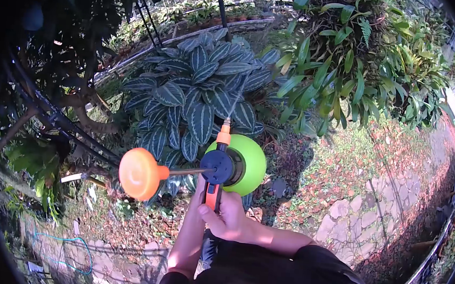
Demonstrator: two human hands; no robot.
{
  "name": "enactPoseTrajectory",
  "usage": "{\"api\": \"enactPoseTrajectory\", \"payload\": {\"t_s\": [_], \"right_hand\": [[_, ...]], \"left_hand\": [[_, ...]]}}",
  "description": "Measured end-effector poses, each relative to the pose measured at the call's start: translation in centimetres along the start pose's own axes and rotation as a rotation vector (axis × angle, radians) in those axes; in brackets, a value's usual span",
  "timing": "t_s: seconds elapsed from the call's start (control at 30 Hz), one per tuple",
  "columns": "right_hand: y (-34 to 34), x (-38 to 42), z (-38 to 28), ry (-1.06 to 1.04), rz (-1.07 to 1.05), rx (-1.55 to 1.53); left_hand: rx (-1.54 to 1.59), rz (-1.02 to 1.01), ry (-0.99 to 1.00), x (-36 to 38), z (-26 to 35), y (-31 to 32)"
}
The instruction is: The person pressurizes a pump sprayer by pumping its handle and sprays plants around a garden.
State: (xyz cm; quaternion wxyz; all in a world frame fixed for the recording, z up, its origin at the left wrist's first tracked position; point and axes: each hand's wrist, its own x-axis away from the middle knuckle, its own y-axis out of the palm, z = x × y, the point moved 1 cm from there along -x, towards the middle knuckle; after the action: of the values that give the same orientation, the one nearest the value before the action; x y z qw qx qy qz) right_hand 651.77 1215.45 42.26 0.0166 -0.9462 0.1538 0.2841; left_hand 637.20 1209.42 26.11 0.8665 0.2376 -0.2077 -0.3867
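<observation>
A pump sprayer with a green bottle [252, 165], dark top [217, 167] and orange pump knob [139, 173] is held in front of the body. My right hand [224, 217] is closed around its orange and black handle [212, 195], with the thumb along it. My left forearm [187, 237] reaches up to the sprayer; the left hand is hidden behind the sprayer's top. From the orange nozzle [224, 135] a thin streak of liquid runs towards the striped dark leaves [202, 121] of a large plant.
A hanging clump of long green leaves [340, 71] is at the upper right. Stone paving [363, 217] lies at the right. At the left are a curved dark railing [61, 121] and branches. A thin blue hose [90, 259] lies on the lower left ground.
</observation>
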Motion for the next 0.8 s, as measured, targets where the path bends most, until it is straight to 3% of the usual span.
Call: {"api": "enactPoseTrajectory", "payload": {"t_s": [0.17, 0.3, 0.5, 0.6, 0.8], "right_hand": [[5.2, -0.9, 6.9, 0.206, 0.284, 0.007], [9.7, -1.6, 10.4, 0.306, 0.373, 0.147], [17.0, -8.0, 8.9, 0.154, 0.488, 0.272], [19.5, -12.3, 7.6, -0.114, 0.524, 0.426], [22.5, -17.5, 6.4, -0.179, 0.493, 0.547]], "left_hand": [[0.032, -0.099, -0.084, -1.1, -1.7, -5.0], [0.009, -0.218, -0.157, -2.0, -0.8, -9.1], [-0.062, -0.426, -0.177, -5.7, 8.3, -12.0], [-0.082, -0.521, -0.139, -8.0, 13.9, -12.0], [-0.076, -0.632, -0.074, -10.5, 21.3, -12.3]]}}
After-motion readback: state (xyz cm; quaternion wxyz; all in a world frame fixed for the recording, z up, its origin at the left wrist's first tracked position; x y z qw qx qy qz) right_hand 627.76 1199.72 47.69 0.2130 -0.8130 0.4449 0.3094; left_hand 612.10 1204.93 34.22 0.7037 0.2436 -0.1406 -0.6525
